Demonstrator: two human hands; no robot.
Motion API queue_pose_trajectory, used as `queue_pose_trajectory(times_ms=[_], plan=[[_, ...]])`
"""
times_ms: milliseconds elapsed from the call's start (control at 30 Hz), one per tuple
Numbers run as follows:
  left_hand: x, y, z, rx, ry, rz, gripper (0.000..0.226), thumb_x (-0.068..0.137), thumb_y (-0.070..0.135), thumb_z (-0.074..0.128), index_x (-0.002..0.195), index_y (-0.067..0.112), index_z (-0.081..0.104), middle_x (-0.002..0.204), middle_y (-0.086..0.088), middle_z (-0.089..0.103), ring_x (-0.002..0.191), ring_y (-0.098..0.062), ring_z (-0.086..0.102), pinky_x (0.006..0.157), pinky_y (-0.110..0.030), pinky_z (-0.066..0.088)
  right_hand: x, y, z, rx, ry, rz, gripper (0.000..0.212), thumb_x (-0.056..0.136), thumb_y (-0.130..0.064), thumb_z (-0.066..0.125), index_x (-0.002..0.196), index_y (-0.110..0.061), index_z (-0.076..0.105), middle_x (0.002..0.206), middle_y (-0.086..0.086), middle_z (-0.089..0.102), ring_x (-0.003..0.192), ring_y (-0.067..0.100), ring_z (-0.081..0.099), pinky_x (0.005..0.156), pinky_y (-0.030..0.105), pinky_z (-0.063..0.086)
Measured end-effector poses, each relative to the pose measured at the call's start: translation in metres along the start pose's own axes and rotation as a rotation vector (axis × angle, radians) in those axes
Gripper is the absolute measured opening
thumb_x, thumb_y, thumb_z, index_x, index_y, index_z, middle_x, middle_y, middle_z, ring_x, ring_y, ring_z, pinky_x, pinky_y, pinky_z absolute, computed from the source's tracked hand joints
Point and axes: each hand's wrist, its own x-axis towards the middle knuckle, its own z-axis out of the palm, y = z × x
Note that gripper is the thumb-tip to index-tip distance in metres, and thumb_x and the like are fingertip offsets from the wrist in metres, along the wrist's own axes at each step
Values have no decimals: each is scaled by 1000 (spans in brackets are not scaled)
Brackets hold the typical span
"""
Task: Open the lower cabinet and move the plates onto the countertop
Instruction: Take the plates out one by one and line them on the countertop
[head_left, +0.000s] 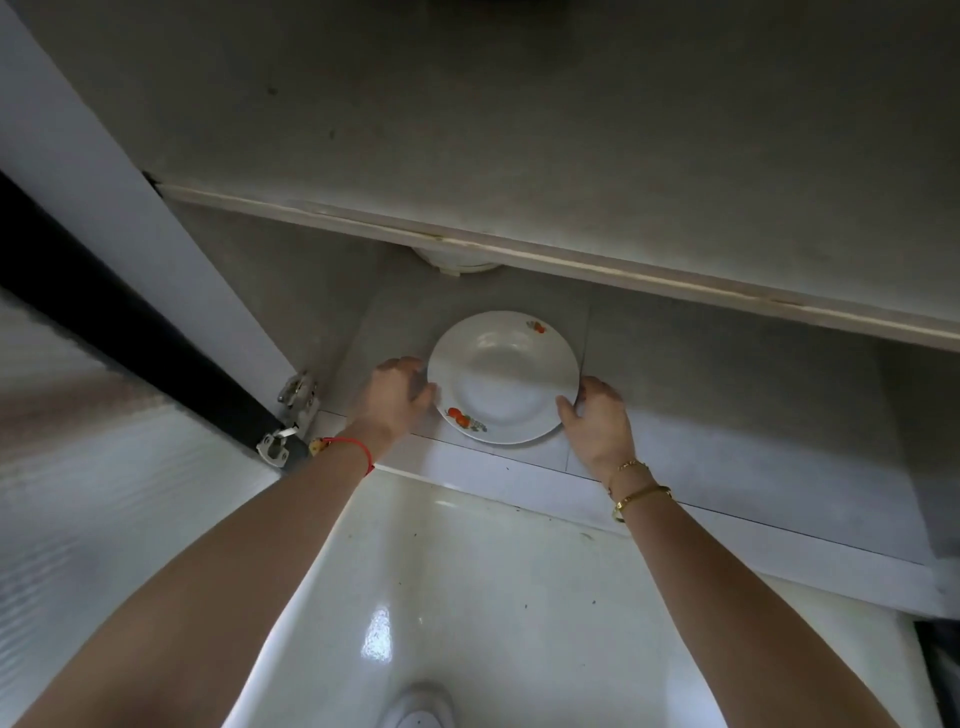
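2 hands grip 1 plate (503, 376) on the cabinet floor (701, 358): your left hand (396, 391) at 9 o'clock, right hand (597, 415) at 3. Probably shallow rim holds; lifting could clip the shelf (571, 260) above.

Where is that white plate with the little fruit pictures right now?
In the head view, the plate lies on the open lower cabinet floor, near its front edge, between the left hand and right hand, which grip its rim.
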Motion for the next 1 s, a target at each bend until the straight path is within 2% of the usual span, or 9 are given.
queue_pose_trajectory(times_ms=[233,500,667,833,933,1000], plan=[[6,-5,1,-8,-58,33,31,86,28,68,112,12,67,108,-12,70,99,-32,64,84,-40,53,0,-3,6,31,48,-4,30,91,-16,59,109,8,59,106,26,63,101,41,57,90,45,49],[-12,-2,-2,-128,-83,76,32,84,18,71,114,8,68,108,-10,72,100,-27,66,89,-39,52,-21,-6,6,107,101,4,22,87,-10,62,104,2,64,97,22,67,93,37,62,81,36,52],[-46,-5,-7,-228,-25,76,25,79,15,73,103,11,71,99,-4,73,92,-23,68,82,-35,54,-47,-6,9,112,113,-45,22,87,-9,61,107,0,63,98,16,68,92,32,62,82,38,53],[-69,-6,-16,-283,-9,100,28,79,14,74,107,12,70,102,-1,72,90,-16,69,83,-34,56,-71,-9,7,113,129,-72,21,86,-7,62,105,1,64,94,16,67,91,32,61,82,34,50],[-81,-5,-26,-273,-12,113,29,79,13,75,108,11,70,107,-2,71,95,-19,66,85,-37,55,-86,-16,0,126,147,-106,19,85,-6,62,102,1,63,79,3,57,86,28,58,80,33,49],[-90,-1,-36,-256,7,118,31,79,12,75,109,10,70,109,-4,71,99,-21,65,87,-37,53,-98,-23,-6,152,166,-118,17,84,-4,62,100,0,63,76,-7,51,81,23,55,76,32,47]])
